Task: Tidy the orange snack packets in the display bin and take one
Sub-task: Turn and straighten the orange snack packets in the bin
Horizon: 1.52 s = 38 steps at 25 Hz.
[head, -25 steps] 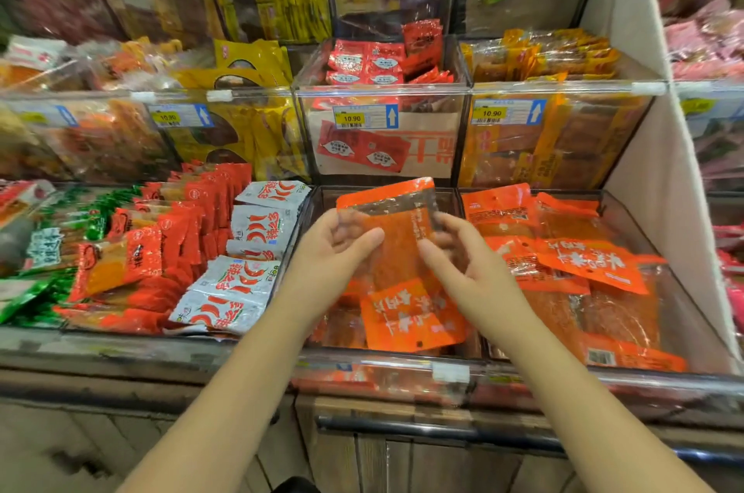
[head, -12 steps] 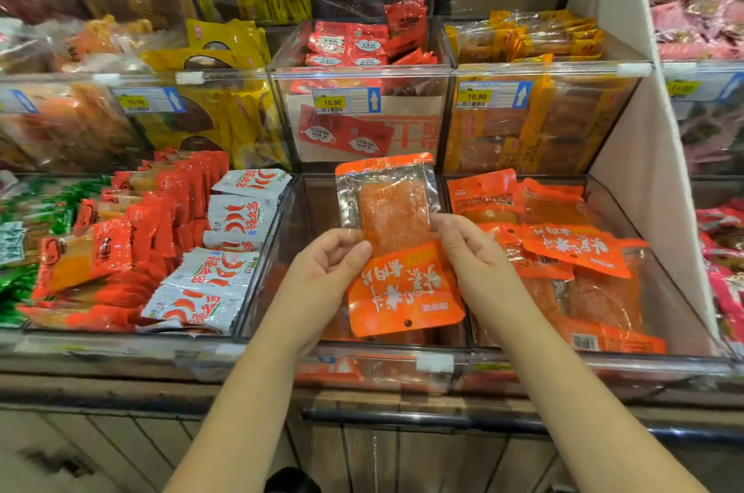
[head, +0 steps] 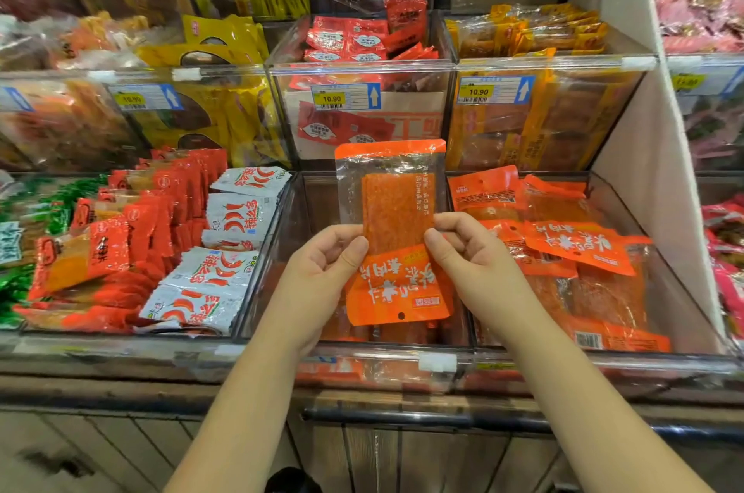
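Observation:
I hold one orange snack packet (head: 396,210) upright above the middle clear display bin (head: 282,235), its printed orange end pointing down. My left hand (head: 326,271) pinches its left edge between thumb and curled fingers. My right hand (head: 471,255) pinches its right edge the same way. Through the clear window I see an orange-red slab inside. A few orange packets lie low in the bin beneath my hands, mostly hidden. Several more orange packets (head: 579,247) lie loosely piled in the neighbouring bin on the right.
Left of the middle bin are white chilli packets (head: 237,218) and red packets (head: 161,210). Behind, a raised row of clear bins holds red sachets (head: 362,37) and yellow-orange packets (head: 531,33). A white divider wall (head: 644,130) bounds the right bin. A dark rail (head: 443,420) runs along the counter front.
Both hands lifted the packet out of the bin and turned it upright, sliding from its top and middle to grip its side edges. The view moved closer to the shelf.

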{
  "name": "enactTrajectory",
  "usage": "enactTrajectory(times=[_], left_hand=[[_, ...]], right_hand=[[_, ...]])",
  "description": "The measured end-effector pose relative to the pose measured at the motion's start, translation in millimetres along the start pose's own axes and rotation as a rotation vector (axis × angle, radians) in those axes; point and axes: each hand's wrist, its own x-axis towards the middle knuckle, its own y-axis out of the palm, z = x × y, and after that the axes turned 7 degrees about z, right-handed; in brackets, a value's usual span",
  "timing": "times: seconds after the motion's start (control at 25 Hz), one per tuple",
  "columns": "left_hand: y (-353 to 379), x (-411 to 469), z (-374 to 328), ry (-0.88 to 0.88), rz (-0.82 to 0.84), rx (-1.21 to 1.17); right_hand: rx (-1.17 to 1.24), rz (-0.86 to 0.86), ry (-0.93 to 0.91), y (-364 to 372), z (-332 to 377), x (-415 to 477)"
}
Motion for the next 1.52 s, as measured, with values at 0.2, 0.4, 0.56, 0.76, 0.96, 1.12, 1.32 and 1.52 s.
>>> enactTrajectory(times=[0.2,0.4,0.56,0.76,0.96,1.12,1.32,1.52], left_hand=[[-1.5,1.6,3.9,0.031,-0.061,0.06],[7.6,0.6,12.2,0.318,-0.114,0.674],[12.0,-0.9,7.4,0.104,0.101,0.529],[-1.8,-0.2,2.5,-0.054,0.146,0.098],[0.4,0.2,3.6,0.023,0.069,0.016],[-1.1,2.2,3.8,0.067,-0.006,0.057],[-1.8,0.7,3.8,0.083,0.002,0.058],[-2.4,1.0,5.4,0.069,-0.03,0.102]], right_hand=[[0.011,-0.013,-0.019,0.1,-0.5,0.0],[-0.081,-0.118,-0.049,3.1,-9.0,3.8],[-0.202,0.049,-0.097,4.2,-7.3,-0.6],[-0.177,-0.123,-0.091,3.0,-11.7,5.2],[-0.11,-0.097,-0.106,1.1,-11.6,2.5],[-0.158,-0.106,-0.111,-0.6,-11.7,1.4],[-0.167,-0.119,-0.103,-1.5,-11.1,0.8],[-0.141,-0.128,-0.091,2.0,-11.2,1.3]])
